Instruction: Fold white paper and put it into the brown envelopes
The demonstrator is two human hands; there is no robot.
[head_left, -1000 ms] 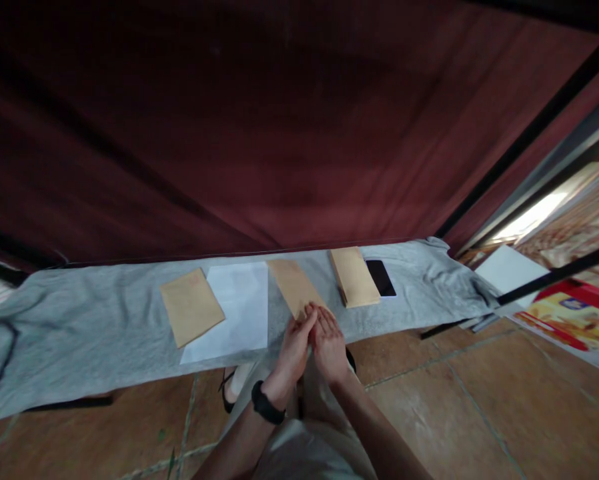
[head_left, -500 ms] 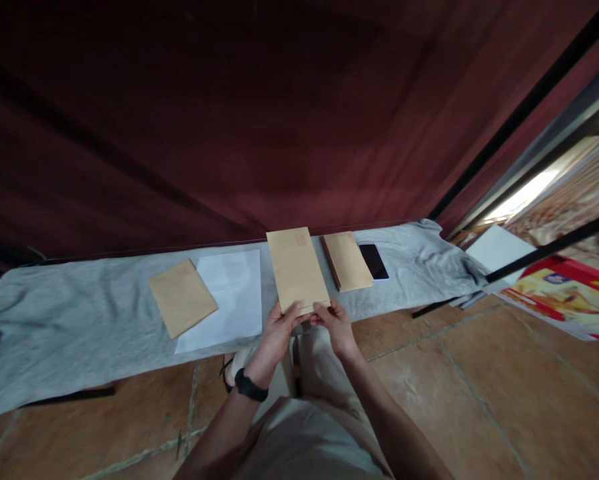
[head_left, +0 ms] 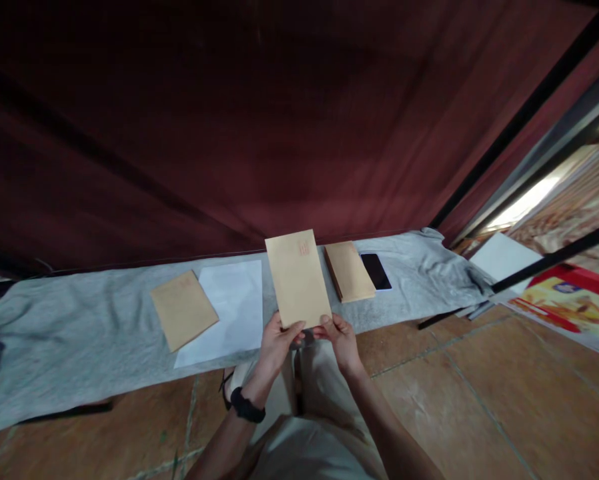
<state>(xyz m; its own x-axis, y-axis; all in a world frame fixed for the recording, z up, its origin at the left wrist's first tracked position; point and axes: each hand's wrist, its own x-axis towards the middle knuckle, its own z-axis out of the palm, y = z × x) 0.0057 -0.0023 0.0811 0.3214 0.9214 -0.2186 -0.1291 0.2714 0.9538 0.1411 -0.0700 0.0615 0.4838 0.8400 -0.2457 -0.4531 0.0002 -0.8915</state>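
A tan envelope (head_left: 299, 279) with small red print in its far right corner is held up in front of me. My left hand (head_left: 278, 341) grips its near left corner, thumb on top. At the near right corner my right hand (head_left: 338, 337) pinches it the same way; the fingers beneath are partly hidden. To the right lies a stack of brown envelopes (head_left: 350, 270), beside a dark phone (head_left: 376, 271). On the left, another brown envelope (head_left: 184, 310) rests partly over white paper (head_left: 234, 307).
A grey cloth (head_left: 104, 333) covers the long narrow surface before me. Behind it hangs a dark red curtain (head_left: 279, 133). At the right are a black metal bar (head_left: 554, 255), a white panel (head_left: 504, 257) and a red and yellow box (head_left: 574, 303). Tiled floor (head_left: 429, 400) shows below.
The envelope's near edge, which showed a second layer, now looks like a single edge. Both hands keep their hold at its near corners, and the view has tilted slightly upward.
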